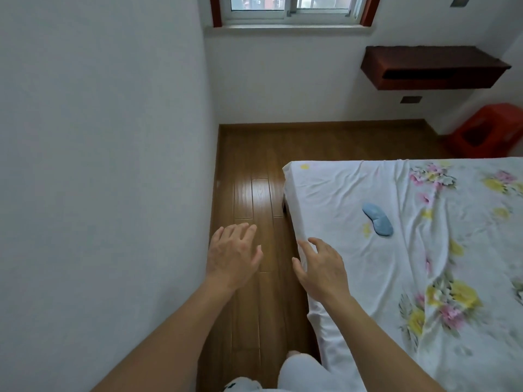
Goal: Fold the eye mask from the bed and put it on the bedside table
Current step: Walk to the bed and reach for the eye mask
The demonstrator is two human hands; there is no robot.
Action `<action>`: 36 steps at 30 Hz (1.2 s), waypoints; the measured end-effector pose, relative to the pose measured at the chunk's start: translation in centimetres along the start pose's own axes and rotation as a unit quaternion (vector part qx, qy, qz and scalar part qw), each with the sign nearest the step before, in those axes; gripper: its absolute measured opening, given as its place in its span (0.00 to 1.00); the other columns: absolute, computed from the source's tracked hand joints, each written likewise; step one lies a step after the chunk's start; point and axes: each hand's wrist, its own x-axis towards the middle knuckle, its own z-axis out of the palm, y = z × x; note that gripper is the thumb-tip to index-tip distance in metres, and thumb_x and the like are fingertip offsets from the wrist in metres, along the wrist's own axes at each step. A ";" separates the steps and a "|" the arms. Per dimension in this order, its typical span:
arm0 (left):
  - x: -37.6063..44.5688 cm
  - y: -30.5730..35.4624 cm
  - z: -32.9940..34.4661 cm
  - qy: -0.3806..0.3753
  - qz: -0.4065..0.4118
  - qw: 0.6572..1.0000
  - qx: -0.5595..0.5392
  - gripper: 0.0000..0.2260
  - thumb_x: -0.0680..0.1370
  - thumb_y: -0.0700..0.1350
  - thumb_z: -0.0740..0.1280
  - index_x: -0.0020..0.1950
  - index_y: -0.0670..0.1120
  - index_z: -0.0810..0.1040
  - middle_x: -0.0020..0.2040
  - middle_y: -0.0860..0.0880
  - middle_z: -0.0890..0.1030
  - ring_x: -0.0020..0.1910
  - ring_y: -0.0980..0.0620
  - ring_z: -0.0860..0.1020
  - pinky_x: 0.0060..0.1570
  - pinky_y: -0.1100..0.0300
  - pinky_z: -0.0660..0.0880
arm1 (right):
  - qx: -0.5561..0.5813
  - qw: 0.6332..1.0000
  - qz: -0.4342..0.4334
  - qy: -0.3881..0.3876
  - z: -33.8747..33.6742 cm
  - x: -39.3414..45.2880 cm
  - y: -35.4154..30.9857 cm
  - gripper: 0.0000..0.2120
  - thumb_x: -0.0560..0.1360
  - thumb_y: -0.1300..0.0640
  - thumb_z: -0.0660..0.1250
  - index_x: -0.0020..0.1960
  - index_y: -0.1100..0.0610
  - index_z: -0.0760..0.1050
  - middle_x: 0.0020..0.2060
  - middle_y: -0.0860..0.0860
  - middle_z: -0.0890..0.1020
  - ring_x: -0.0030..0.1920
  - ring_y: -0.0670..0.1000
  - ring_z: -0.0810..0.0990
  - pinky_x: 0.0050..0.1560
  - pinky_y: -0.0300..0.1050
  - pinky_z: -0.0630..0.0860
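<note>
A light blue eye mask [378, 219] lies flat and unfolded on the bed [339, 199], which has a white sheet with pink and yellow flowers. My left hand [232, 256] hovers over the wooden floor, fingers spread, holding nothing. My right hand [322, 270] is over the near left edge of the bed, fingers apart and empty, a short way below and left of the mask. No bedside table shows in this view.
A white wall runs along the left of a narrow strip of wooden floor [254, 179]. A dark wooden wall shelf [430, 67] hangs at the back right, with a red plastic stool [486, 131] below it. A window [291, 8] is at the top.
</note>
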 end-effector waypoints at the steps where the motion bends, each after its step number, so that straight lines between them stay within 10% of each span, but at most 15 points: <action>1: 1.5 -0.4 0.3 -0.001 0.003 1.000 0.000 0.21 0.77 0.56 0.64 0.68 0.50 0.74 0.66 0.48 0.80 0.65 0.47 0.77 0.66 0.45 0.75 | 0.000 1.000 0.004 -0.003 0.1 1.4 -0.1 0.24 0.79 0.42 0.61 0.73 0.49 0.70 0.72 0.53 0.75 0.71 0.55 0.73 0.71 0.55 0.72; 20: 36.5 2.7 6.4 -0.040 0.155 0.986 0.050 0.18 0.77 0.55 0.63 0.66 0.51 0.75 0.63 0.50 0.81 0.63 0.47 0.78 0.68 0.45 0.72 | 0.019 0.997 0.081 -0.001 0.0 32.4 7.4 0.24 0.80 0.42 0.60 0.73 0.48 0.69 0.73 0.53 0.74 0.72 0.55 0.72 0.71 0.53 0.71; 36: 55.1 18.1 15.9 -0.175 0.398 0.899 0.051 0.23 0.79 0.58 0.59 0.71 0.50 0.70 0.71 0.48 0.76 0.70 0.44 0.72 0.71 0.45 0.67 | 0.054 0.935 0.349 0.014 -0.8 39.1 22.0 0.24 0.80 0.44 0.60 0.75 0.50 0.68 0.73 0.53 0.73 0.72 0.55 0.70 0.71 0.53 0.67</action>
